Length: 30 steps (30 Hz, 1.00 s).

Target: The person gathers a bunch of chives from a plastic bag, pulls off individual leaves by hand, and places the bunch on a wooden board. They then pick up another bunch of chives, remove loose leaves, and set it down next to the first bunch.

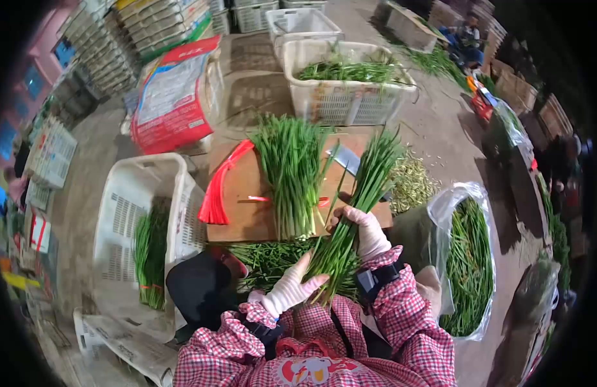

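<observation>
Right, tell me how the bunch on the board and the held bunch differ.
The board bunch lies across a red tie; the held bunch shows none. The board bunch looks wider than the held bunch, which slants in the right hand. Both are long green stalks.

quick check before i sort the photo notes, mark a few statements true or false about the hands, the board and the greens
1. The left hand and right hand are at the same held bunch of green stalks. True.
2. Nothing red lies on the board. False: red strips lie at its left side.
3. A big bundle of stalks lies on the wooden board. True.
4. No crate has any greens in it. False: the white crate at the left holds green stalks.
5. Small scattered bits lie on the ground to the right of the board. True.
</observation>
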Tool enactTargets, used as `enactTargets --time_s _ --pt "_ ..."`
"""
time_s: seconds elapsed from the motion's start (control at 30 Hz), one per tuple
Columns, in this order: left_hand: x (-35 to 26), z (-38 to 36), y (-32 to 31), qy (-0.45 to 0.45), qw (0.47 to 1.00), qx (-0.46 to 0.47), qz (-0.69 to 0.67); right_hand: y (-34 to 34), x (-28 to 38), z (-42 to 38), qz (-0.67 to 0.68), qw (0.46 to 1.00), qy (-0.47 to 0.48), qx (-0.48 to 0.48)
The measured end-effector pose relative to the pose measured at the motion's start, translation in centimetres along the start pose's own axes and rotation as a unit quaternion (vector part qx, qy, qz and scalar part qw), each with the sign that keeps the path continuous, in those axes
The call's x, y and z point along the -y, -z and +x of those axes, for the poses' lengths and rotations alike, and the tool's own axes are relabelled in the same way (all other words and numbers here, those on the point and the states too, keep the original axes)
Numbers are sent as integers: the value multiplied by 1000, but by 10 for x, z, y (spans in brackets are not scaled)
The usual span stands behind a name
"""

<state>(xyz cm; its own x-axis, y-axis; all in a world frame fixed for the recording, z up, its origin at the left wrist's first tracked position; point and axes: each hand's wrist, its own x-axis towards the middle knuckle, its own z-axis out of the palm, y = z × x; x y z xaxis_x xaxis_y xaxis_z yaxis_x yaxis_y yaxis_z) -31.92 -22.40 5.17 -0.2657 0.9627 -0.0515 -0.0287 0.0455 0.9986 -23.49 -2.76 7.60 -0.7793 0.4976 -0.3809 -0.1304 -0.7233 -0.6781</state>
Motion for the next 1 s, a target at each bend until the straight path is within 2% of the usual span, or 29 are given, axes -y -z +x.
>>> enactTargets --time_s 0.1,0.2,0.27,0.33,0.37,0.4,0.47,0.57,0.67,0.7,0.73,0.77,0.87,0.97,1.0 --pt "6 12 21 -61 975 -111 182 -35 11 34 -24 1000 5 -1" --pt "-1 35 50 -38 961 -170 213 -59 12 85 -64 998 -3 24" --pt "18 51 69 -47 957 -204 203 -66 8 121 -111 993 -10 46" --pt "42 68 86 -22 956 -233 175 -73 -4 158 -87 996 -8 1" --pt "30 75 89 -4 953 -251 173 -76 -9 172 -90 996 21 -14" --pt "51 85 97 -14 955 -249 158 -76 -13 185 -94 994 51 -29" --pt "64 97 99 34 964 -248 91 -72 -19 206 -106 991 41 -73" --pt "114 110 94 50 963 -263 33 -51 -20 215 -242 949 174 -102" --pt "106 116 98 99 967 -226 63 -16 -2 194 -222 947 214 -92" --pt "123 116 96 77 967 -244 -3 -8 2 183 -191 951 225 -88" --pt "124 115 100 125 965 -228 28 -3 5 168 -160 955 237 -83" --pt "123 113 103 129 967 -218 21 -4 14 146 -226 944 221 -99" --pt "108 113 104 149 964 -218 9 9 12 91 -218 956 169 -99" --pt "81 112 116 151 973 -160 66 30 -15 51 -243 950 145 -129" --pt "123 113 120 126 951 -230 163 34 -27 39 -241 953 125 -136"
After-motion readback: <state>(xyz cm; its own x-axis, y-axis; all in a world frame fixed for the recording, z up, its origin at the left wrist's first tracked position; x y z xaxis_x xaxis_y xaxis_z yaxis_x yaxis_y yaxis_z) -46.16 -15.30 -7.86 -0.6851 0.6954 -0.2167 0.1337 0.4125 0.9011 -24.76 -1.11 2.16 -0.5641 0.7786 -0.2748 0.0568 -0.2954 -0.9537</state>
